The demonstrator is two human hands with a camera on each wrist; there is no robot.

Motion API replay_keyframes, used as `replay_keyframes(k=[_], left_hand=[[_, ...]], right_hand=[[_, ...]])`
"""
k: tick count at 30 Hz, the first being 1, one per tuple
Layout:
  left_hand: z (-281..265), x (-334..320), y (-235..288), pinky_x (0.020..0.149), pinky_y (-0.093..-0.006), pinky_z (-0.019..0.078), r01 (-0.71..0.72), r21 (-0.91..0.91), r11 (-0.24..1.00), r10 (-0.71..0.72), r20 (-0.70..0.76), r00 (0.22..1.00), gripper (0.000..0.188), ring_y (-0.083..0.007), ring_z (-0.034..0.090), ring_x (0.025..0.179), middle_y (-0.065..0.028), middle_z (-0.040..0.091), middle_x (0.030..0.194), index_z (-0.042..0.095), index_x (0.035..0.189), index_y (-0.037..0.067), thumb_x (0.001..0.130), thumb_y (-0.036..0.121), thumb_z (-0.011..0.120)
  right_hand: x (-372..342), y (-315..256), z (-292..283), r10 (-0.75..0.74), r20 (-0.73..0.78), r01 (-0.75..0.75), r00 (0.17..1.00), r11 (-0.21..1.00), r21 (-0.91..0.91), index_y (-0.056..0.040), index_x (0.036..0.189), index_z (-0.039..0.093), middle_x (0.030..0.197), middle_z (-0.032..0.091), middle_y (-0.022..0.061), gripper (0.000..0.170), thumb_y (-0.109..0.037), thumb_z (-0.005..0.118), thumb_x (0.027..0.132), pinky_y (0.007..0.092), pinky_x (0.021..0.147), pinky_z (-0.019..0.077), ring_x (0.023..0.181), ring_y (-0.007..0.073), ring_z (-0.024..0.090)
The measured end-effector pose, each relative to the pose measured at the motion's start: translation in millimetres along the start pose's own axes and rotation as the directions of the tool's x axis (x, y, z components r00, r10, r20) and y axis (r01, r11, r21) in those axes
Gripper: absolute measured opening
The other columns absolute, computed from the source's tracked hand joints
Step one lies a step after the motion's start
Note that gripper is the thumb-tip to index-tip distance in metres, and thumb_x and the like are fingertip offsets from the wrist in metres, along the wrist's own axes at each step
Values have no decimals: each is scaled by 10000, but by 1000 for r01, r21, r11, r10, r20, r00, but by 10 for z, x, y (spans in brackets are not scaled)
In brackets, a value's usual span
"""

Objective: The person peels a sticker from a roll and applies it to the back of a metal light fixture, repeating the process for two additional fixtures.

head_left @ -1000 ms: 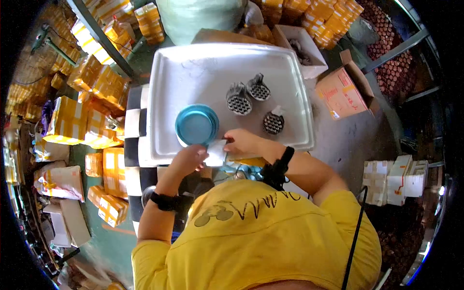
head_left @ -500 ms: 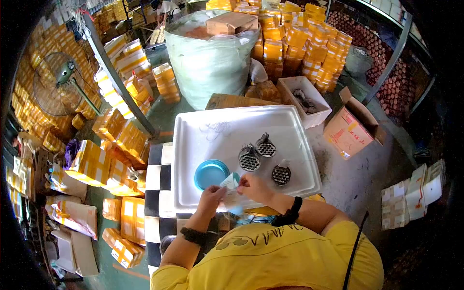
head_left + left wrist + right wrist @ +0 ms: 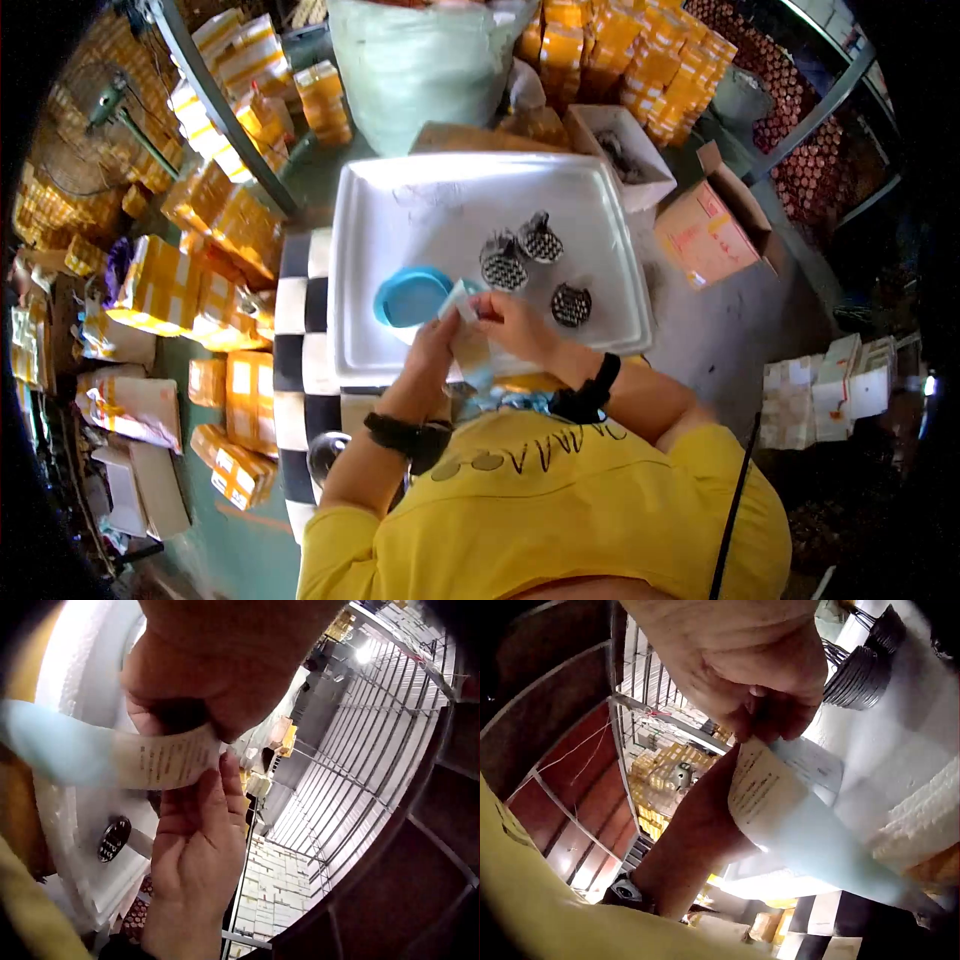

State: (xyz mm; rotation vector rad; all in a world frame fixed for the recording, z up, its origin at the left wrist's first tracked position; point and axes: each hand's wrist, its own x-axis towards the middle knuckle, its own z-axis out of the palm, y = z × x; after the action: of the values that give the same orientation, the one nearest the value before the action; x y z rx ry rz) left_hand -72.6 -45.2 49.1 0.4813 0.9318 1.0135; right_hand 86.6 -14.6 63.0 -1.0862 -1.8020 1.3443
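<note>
Both hands meet over the near edge of a white foam tray (image 3: 640, 340). They hold a strip of printed labels (image 3: 161, 760), white at the top and pale blue further along, which hangs down toward the person's front. My left hand (image 3: 436, 345) pinches its upper end from the left. From the other side, my right hand (image 3: 515, 325) pinches the same end, fingertips close to the left hand's. Small dark print shows on the strip in both wrist views. A round blue dish (image 3: 412, 297) lies in the tray just beyond the left hand.
Several black bundles with round honeycomb faces (image 3: 503, 268) stand in the tray's right half. A white foam box (image 3: 640, 180) and an open carton (image 3: 710, 230) are beyond it at right. Under the tray is a checkered surface (image 3: 290, 345); taped boxes (image 3: 250, 400) fill the left.
The hands were slightly apart with the strip between them; now their fingertips are close together at its upper end. The head view tilted up, then partly back down.
</note>
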Motion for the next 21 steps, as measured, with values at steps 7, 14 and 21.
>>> replay_keyframes(k=[7,14,21], left_hand=[[-82,62,-92,731,-278,441,-34,-122,992,38,30,999,348,-156,548,815,-73,559,922,486,1059,-34,904,272,424],[0,76,-78,758,-313,448,-14,-186,982,12,-13,1000,353,-188,550,855,-99,550,953,455,1095,-33,909,260,392],[-72,46,-82,862,-398,424,56,-273,960,-35,82,996,393,-279,533,961,-166,517,1075,408,1162,-8,893,277,381]], right_hand=[[26,-43,-12,-135,-70,121,988,977,-176,-22,898,600,832,600,151,180,-57,603,721,337,647,475,742,276,595],[-30,-109,-4,-175,-50,146,983,924,-354,-14,837,590,814,566,96,155,31,606,690,287,662,471,753,214,585],[-250,-410,-219,-563,85,532,822,706,-469,-33,741,578,790,558,79,89,25,616,686,283,589,428,680,208,559]])
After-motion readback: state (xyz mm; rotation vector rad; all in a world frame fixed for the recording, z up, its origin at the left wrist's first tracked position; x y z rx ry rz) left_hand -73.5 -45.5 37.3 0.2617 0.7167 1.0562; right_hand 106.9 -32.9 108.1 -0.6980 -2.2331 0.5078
